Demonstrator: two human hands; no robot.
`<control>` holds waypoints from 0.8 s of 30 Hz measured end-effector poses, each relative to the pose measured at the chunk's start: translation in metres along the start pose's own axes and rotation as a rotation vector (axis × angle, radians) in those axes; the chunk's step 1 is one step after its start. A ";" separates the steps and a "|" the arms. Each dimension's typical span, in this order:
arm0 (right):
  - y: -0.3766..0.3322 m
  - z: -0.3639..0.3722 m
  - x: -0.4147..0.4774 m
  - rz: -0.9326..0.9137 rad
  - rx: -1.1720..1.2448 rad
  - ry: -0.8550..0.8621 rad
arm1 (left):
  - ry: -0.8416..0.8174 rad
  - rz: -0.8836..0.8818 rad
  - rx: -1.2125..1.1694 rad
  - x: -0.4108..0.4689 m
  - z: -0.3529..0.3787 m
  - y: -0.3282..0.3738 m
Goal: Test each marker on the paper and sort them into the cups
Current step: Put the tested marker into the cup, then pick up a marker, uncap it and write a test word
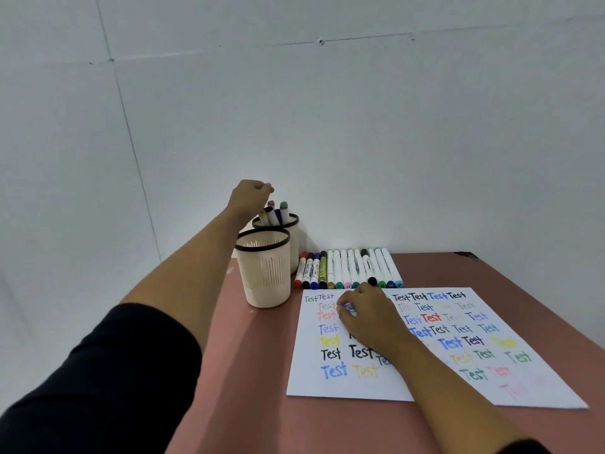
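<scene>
At the far left corner of the surface (255,404), your left hand (250,196) hangs just above the back cup (296,221), seen from behind with the fingers bunched. No marker shows in it, and I cannot tell whether it pinches anything. Your right hand (370,317) rests on the paper (360,385) with its fingers curled under, close to the row. A bit of blue shows beneath the fingertips, but I cannot tell whether that is ink or something you hold

Judging by what lies here, you are partly through. A handful of sorted markers (278,214) stand upright in the back cup, caps up. The front cup (263,273), touching or just beside it, has nothing rising above its rim; its inside is mostly hidden. The paper is crowded with "Test" in many colours, some bold and some faint

Most of the work looks to be left. A long row of markers (347,268) lies side by side between the cups and the paper's far edge, all capped. Each of these would need a scribble and a cup
</scene>
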State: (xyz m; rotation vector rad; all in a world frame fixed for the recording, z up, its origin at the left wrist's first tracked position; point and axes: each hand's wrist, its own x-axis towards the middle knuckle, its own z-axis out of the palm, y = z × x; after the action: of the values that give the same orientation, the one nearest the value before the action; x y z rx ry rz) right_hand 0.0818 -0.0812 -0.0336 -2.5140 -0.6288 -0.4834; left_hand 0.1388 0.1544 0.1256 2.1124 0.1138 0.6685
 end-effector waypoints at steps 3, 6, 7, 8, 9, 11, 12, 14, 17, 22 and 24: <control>0.000 0.000 0.001 0.014 0.011 -0.010 | 0.050 0.055 0.033 -0.013 -0.006 0.007; -0.001 -0.001 0.001 0.029 0.041 -0.005 | 0.092 0.132 0.066 -0.038 -0.006 0.022; -0.001 -0.002 0.001 0.033 0.047 -0.008 | 0.093 0.169 0.072 -0.047 -0.004 0.026; -0.001 -0.002 0.001 0.038 0.054 -0.013 | 0.089 0.210 0.083 -0.057 -0.001 0.029; -0.001 -0.003 0.001 0.040 0.063 -0.016 | 0.087 0.252 0.096 -0.069 0.003 0.032; -0.001 -0.004 0.001 0.048 0.085 -0.023 | 0.077 0.324 0.110 -0.094 0.014 0.036; -0.002 -0.005 0.000 0.053 0.101 -0.024 | 0.062 0.352 0.106 -0.106 0.020 0.036; -0.003 -0.009 0.000 0.072 0.150 -0.018 | 0.006 0.394 0.094 -0.126 0.036 0.030; -0.006 -0.014 0.002 0.108 0.186 0.015 | -0.107 0.413 0.127 -0.150 0.060 0.014; -0.011 -0.027 0.006 0.166 0.206 0.101 | -0.228 0.283 0.216 -0.167 0.081 -0.018; -0.011 -0.037 0.011 0.190 0.199 0.112 | -0.237 0.234 0.239 -0.166 0.083 -0.029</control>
State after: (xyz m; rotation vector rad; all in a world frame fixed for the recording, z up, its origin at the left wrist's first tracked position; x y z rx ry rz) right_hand 0.0778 -0.0886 0.0054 -2.3119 -0.3713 -0.4640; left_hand 0.0435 0.0580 -0.0042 2.4441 -0.1973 0.5552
